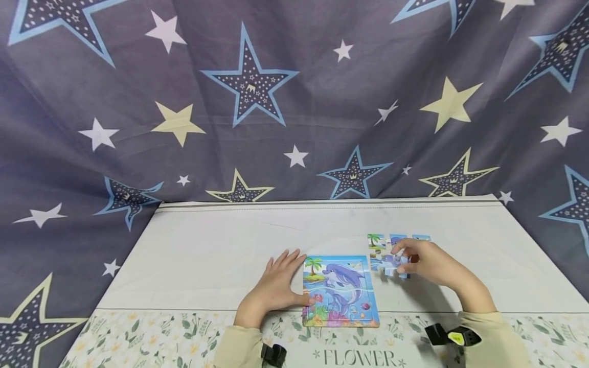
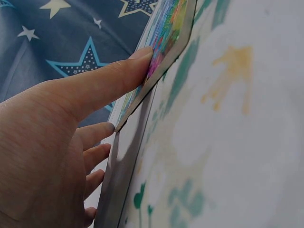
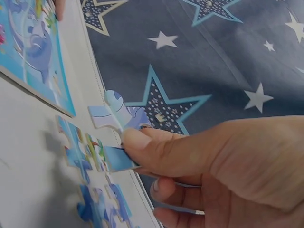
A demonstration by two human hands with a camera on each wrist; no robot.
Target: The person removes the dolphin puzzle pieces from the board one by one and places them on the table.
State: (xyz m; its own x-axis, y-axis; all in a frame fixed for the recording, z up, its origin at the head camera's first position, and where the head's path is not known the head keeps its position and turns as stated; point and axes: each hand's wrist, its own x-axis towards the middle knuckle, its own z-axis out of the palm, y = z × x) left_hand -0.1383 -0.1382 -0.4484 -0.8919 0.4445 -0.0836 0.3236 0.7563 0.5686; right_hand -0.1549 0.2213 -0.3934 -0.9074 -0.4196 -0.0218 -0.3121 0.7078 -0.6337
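Observation:
A square dolphin picture puzzle board (image 1: 340,323) with a bright blue border lies flat on the table. My left hand (image 1: 273,289) is at its left edge, fingers spread and the thumb (image 2: 128,66) resting on the board's face. To the right of the board, my right hand (image 1: 428,260) pinches a pale purple and white jigsaw piece (image 3: 111,115) between thumb and fingers. Below that piece in the right wrist view, several loose jigsaw pieces (image 3: 76,147) lie grouped on the table. One of them shows a palm tree (image 1: 376,240). The hand hides part of the group.
The table (image 1: 221,240) has a white cloth with a floral band (image 1: 152,337) and the word FLOWER along the front. A dark star-patterned curtain (image 1: 294,102) hangs behind it. Black devices are strapped on both wrists, over pale sleeves (image 1: 239,347).

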